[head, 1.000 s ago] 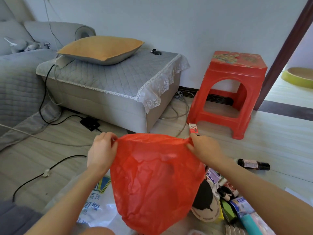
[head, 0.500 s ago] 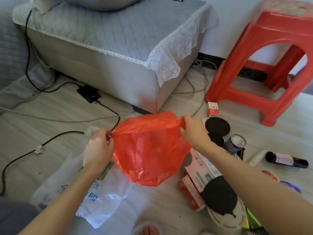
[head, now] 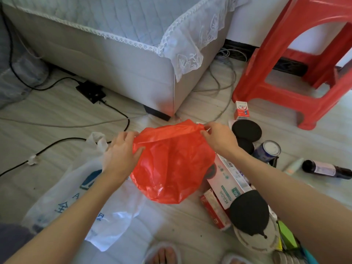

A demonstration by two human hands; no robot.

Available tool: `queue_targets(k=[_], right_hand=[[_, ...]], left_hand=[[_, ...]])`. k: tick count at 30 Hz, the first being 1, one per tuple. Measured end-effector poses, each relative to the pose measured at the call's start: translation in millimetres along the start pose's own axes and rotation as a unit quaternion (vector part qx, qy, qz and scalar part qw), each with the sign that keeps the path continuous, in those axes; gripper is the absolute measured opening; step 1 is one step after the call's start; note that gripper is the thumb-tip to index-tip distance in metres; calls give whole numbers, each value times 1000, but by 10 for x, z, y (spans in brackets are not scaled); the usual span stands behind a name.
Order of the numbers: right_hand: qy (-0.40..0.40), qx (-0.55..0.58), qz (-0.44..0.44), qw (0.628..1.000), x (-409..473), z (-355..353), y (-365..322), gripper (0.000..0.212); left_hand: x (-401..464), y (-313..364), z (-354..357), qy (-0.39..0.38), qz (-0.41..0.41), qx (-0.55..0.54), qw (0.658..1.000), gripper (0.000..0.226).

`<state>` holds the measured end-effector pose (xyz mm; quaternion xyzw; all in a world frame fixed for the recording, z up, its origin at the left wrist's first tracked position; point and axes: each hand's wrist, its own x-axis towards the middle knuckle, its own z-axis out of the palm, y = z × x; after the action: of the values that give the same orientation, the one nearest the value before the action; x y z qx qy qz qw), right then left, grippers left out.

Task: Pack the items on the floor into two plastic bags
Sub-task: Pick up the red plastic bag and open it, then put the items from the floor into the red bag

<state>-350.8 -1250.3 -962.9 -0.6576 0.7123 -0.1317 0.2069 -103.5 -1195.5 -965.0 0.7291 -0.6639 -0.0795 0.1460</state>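
Both hands have come down with the red plastic bag (head: 171, 164) since a second ago, when it hung high between them in front of the footstool; now it sags low, its bottom just about brushing the floor (head: 57, 119). Her left hand (head: 121, 155) pinches the near-left edge of the mouth, thumb pressed into the film, and the right hand (head: 219, 139) grips the far-right edge, fingers curled over the bunched rim. Between them the rim is pulled taut but the mouth looks barely parted, so I'd say the bag is being worked open and nothing has gone in yet.

Under the left forearm lies the white plastic bag (head: 76, 202), flat on the floor with blue print showing, untouched. To the right of the red bag sits the pile still to be packed: a white box (head: 230, 180) half under the bag's edge, a red box (head: 215, 210) beside it, black round lids (head: 246, 130), a tin (head: 269, 151), a dark bottle (head: 325, 169) lying further out, and a small carton (head: 241, 110) by the red stool (head: 297, 60). Packing proper has not begun, by my reckoning.
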Motion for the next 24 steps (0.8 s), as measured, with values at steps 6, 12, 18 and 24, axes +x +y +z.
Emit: queue_targets(k=[6, 12, 18, 24], right_hand=[[37, 72, 7, 997, 189, 11, 84, 26], [-6, 178, 43, 983, -95, 114, 252, 49], [-60, 86, 59, 993, -656, 80, 768, 39], [-71, 11, 85, 994, -1271, 79, 1299, 44]], left_hand=[[232, 71, 119, 92, 9, -13, 996, 24], [200, 100, 156, 48, 8, -99, 994, 18], [-315, 221, 242, 118, 37, -135, 983, 32], [-1105, 704, 946, 9, 215, -142, 966, 32]])
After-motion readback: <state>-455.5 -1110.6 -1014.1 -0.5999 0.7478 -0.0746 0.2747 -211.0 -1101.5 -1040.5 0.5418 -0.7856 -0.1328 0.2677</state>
